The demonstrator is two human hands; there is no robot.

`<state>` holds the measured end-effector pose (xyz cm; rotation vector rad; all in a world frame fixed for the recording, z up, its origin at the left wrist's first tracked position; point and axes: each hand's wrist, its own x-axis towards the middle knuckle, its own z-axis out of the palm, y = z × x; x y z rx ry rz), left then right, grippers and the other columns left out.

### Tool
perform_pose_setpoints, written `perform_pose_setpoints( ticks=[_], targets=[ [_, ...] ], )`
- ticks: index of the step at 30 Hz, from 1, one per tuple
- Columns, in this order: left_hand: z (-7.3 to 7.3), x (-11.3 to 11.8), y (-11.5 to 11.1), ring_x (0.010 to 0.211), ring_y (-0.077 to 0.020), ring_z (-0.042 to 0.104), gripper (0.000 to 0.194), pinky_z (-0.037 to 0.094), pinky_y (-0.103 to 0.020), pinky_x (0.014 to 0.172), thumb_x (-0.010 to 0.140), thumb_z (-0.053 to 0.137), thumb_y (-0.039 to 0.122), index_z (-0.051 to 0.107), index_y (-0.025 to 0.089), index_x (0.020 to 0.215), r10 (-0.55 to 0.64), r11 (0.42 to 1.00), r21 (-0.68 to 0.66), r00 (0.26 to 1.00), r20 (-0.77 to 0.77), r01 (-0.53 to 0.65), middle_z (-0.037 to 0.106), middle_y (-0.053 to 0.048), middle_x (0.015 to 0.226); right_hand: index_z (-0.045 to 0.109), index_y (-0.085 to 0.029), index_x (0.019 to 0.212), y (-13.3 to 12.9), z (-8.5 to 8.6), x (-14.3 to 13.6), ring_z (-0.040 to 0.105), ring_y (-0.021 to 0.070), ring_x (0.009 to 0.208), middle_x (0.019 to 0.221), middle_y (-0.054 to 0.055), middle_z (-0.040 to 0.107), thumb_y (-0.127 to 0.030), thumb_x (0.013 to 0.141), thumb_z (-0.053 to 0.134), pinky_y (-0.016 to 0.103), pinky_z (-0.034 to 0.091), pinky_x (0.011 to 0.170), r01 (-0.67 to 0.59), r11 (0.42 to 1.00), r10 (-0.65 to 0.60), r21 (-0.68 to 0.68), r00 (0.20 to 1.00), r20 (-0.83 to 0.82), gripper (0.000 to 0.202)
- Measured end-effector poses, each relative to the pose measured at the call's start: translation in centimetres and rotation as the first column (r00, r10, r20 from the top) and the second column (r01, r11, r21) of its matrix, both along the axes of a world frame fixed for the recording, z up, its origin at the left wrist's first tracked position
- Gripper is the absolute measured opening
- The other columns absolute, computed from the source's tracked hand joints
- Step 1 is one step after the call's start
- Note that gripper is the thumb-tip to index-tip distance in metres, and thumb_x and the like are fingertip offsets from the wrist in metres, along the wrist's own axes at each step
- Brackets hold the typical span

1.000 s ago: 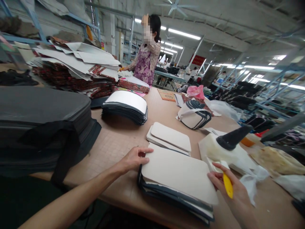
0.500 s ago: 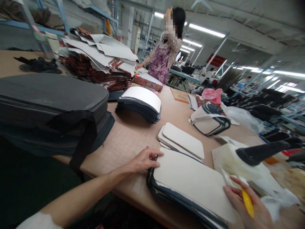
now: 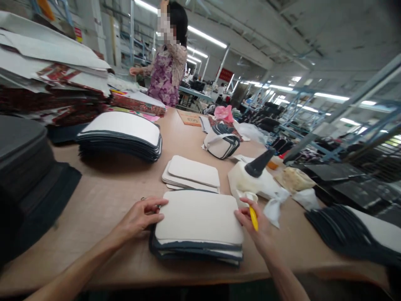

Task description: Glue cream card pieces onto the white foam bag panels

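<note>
A cream rounded panel (image 3: 199, 217) lies on top of a stack of dark-backed panels (image 3: 200, 252) at the table's near side. My left hand (image 3: 140, 217) pinches the panel's left edge between thumb and fingers. At the right edge, the fingertips of my right hand (image 3: 255, 223) touch the same panel. That hand is closed round a tool with a yellow handle (image 3: 254, 218), whose working end I cannot make out. Just behind the stack lie several loose cream panels (image 3: 194, 171).
Behind my right hand stands a whitish jug (image 3: 238, 179) with a black cone (image 3: 260, 163). Stacked panels sit at left (image 3: 120, 129) and right (image 3: 369, 230). A tied bundle (image 3: 222, 141) lies farther back. Beyond the table (image 3: 109, 192) stands a person (image 3: 167, 62) in purple.
The view has swung to the right, bringing the panel stack to the middle and a right-hand pile into sight. Both hands stay at the cream panel's edges, the yellow handle still in my right.
</note>
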<state>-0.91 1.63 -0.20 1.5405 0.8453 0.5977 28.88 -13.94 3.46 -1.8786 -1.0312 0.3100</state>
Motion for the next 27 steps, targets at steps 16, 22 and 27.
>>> perform_pose_setpoints(
  ticks=[16, 22, 27],
  targets=[
    [0.4, 0.1, -0.3, 0.076, -0.0207, 0.057, 0.041, 0.051, -0.033, 0.074, 0.060, 0.071, 0.043, 0.071, 0.022, 0.096, 0.088, 0.996, 0.026, 0.993, -0.079, -0.087, 0.061, -0.006, 0.102, 0.050, -0.019, 0.106, 0.0, -1.4, -0.2, 0.056, 0.0167, 0.060, 0.068, 0.000, 0.058, -0.038, 0.077, 0.053, 0.027, 0.045, 0.057, -0.052, 0.997, 0.054, -0.057, 0.998, 0.042, 0.036],
    [0.9, 0.6, 1.0, 0.088, -0.0242, 0.056, 0.031, 0.050, -0.031, 0.068, 0.062, 0.063, 0.035, 0.070, 0.021, 0.088, 0.119, 0.955, 0.286, 0.983, -0.139, -0.075, 0.056, -0.007, 0.106, 0.052, -0.020, 0.108, -0.3, -1.5, -1.0, 0.057, 0.0181, 0.057, 0.066, 0.000, 0.058, -0.040, 0.079, 0.050, 0.029, 0.043, 0.055, -0.017, 0.995, 0.031, -0.095, 0.989, 0.144, 0.035],
    [4.3, 5.5, 1.4, 0.105, -0.0240, 0.052, 0.034, 0.038, -0.035, 0.093, 0.078, 0.051, 0.035, 0.062, 0.019, 0.107, 0.001, 0.855, 0.511, 0.986, -0.165, 0.084, 0.059, -0.009, 0.111, 0.051, -0.020, 0.110, -0.1, -2.5, -1.0, 0.062, 0.0205, 0.072, 0.087, 0.005, 0.063, -0.049, 0.080, 0.048, 0.032, 0.048, 0.064, 0.042, 0.990, -0.012, -0.137, 0.977, 0.215, 0.042]
  ],
)
